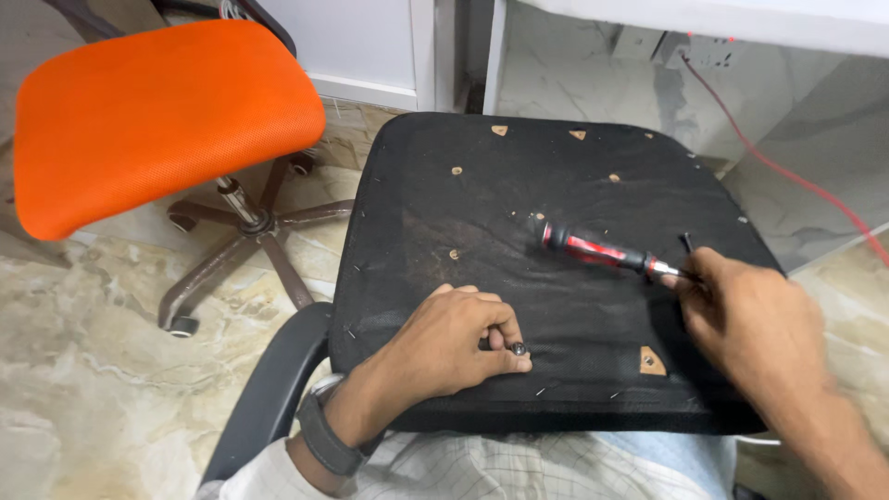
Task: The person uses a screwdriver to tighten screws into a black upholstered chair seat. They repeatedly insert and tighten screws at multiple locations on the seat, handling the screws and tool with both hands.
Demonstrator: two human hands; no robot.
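Observation:
An upturned black chair seat point(482, 213) lies across my lap, its fabric underside stapled and showing several small wooden holes. My left hand point(454, 343) rests on its near part, fingers pinching a small dark bolt point(517, 349) against the fabric. My right hand point(750, 310) reaches in from the right and touches the metal shaft of a red-and-black screwdriver point(593, 248) that lies on the seat, handle pointing away to the left. A small black screw point(686, 243) stands just beyond my right fingers.
An orange office chair point(157, 111) on a wheeled base point(245, 241) stands at the left on the marble floor. A black armrest point(269, 389) curves at the lower left. A red cable point(778, 167) runs down from a wall socket at the upper right.

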